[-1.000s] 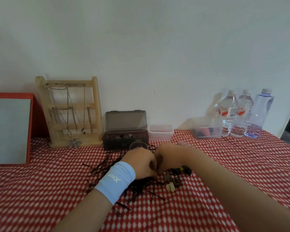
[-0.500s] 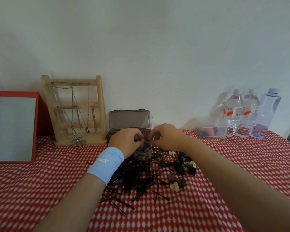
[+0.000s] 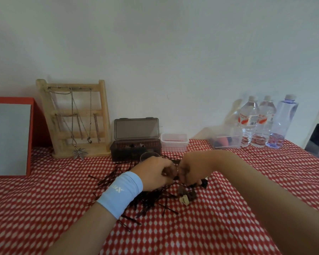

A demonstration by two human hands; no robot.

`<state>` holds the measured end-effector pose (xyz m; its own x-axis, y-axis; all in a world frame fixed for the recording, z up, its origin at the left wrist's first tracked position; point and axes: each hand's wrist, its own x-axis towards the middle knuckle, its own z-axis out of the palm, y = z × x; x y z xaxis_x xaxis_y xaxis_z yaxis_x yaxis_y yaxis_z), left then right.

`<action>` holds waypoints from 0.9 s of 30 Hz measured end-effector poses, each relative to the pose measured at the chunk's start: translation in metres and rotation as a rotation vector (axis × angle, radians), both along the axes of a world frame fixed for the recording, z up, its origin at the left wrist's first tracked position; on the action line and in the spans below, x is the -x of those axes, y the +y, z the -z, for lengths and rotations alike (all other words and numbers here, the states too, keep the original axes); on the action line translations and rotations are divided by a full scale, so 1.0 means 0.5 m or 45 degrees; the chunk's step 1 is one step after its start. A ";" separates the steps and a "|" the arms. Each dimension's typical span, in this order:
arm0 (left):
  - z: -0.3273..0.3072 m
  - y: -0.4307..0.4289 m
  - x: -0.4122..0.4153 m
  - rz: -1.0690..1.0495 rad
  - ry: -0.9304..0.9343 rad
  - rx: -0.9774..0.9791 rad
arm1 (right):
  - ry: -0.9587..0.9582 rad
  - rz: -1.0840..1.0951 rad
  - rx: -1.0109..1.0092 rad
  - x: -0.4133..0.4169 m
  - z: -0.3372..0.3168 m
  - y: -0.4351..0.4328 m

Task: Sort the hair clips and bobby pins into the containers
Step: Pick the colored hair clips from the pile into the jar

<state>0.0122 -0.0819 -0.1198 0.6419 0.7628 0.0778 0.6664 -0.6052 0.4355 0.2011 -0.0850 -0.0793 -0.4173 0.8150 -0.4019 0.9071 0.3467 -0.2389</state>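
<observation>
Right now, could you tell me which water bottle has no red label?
The rightmost bottle, bluish with a lilac cap; the other two bottles carry red labels.

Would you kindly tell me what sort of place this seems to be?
Probably a home dressing table: a wooden jewellery stand hung with necklaces, what looks like a red-framed mirror, and bobby pins heaped on a checked tablecloth.

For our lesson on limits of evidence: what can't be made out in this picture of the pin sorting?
Head view:
- What the left hand and right hand hold: their curled fingers hide it.
- Cup contents: behind the left hand.
- Dark box contents: too dim and small.
- Red-framed panel: cut off by the left edge.
</observation>
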 end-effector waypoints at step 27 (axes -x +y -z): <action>0.010 -0.019 0.014 -0.113 0.006 0.054 | 0.144 0.030 0.127 0.010 0.030 -0.062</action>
